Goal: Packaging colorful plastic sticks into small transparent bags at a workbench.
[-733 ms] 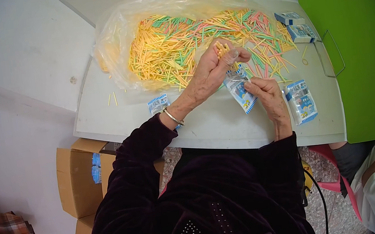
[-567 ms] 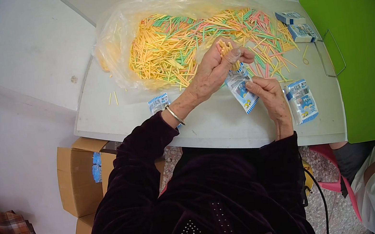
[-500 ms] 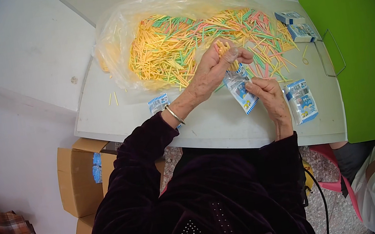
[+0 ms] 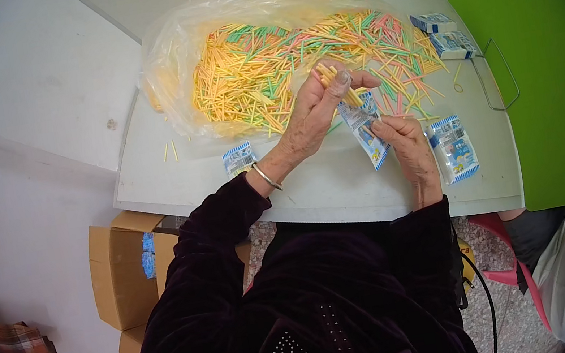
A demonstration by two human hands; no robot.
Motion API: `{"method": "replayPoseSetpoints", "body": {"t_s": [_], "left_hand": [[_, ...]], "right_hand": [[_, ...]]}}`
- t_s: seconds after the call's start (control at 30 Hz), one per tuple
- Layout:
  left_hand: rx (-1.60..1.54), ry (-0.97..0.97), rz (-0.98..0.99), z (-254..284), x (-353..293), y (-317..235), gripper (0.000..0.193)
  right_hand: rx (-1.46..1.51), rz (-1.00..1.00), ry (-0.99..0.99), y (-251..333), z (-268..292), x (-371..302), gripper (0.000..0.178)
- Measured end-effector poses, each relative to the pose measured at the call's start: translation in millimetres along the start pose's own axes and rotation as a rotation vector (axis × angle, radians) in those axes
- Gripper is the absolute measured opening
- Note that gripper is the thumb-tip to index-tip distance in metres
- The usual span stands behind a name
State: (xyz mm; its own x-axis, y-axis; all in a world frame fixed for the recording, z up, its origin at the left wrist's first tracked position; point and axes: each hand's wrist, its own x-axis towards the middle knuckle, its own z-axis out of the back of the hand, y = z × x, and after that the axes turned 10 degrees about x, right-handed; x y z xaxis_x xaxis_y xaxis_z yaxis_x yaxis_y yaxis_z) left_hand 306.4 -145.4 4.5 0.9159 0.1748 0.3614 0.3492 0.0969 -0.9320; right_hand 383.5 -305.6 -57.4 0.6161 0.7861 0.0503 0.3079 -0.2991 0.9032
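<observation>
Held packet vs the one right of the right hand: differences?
The held packet is pinched by the right hand; the other packet lies on the table. The held packet has yellow sticks at its upper end; the other packet shows none. Both show blue and white print.

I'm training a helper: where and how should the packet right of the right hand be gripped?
Probably pinch the packet by its near striped end, from the table's front edge: it lies flat, that end is uncovered, and the right hand crowds its left side.

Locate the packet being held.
In the head view, the blue packet is right of centre, in the right hand, its upper end at the yellow sticks in the left hand.
</observation>
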Motion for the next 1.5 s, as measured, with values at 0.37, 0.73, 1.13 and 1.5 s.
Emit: {"method": "replayPoseSetpoints", "body": {"t_s": [0.37,0.73,1.13,1.5], "left_hand": [[0.111,0.087,-0.138,5,-7,-1,0.018],[0.091,0.128,-0.001,1,-8,0,0.022],[0.630,0.365,0.148,17,1,0,0.045],[0.763,0.319,0.132,14,-6,-10,0.038]], "right_hand": [[0.024,-0.013,0.012,0,-3,0,0.021],[0.044,-0.014,0.026,-2,-1,-2,0.020],[0.082,-0.035,0.022,-13,6,3,0.023],[0.182,0.001,-0.009,-9,-3,3,0.023]]}}
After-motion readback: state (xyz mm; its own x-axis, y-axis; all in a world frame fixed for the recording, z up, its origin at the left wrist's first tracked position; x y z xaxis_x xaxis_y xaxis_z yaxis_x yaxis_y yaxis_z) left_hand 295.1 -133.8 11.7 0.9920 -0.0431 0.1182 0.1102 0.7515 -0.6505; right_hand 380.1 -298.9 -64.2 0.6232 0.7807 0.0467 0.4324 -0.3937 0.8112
